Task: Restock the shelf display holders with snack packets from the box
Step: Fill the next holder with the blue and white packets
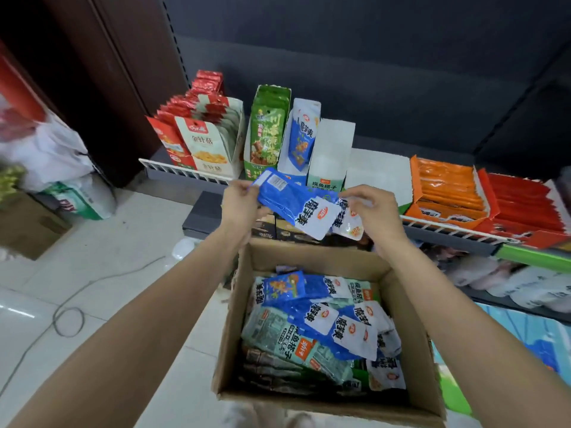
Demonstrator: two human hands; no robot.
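An open cardboard box (398, 298) sits below me, holding several blue-and-white and pale green snack packets (327, 322). Above it, my left hand (239, 202) pinches the top end of a blue snack packet (293, 205) held flat. My right hand (369, 208) grips a second blue-and-white packet (347, 220) tucked under the first. Just beyond them on the shelf stand the display holders: a blue-and-white holder (301, 134) with one blue packet in it, a white holder (329, 156) beside it, and a green holder (267, 128).
A red-and-white holder (200, 134) full of packets stands at the shelf's left end. Orange (445, 193) and red (525, 208) trays of stick snacks lie to the right. A white wire rail (185, 173) edges the shelf. Bags (61, 168), a carton and a cable lie on the tiled floor at left.
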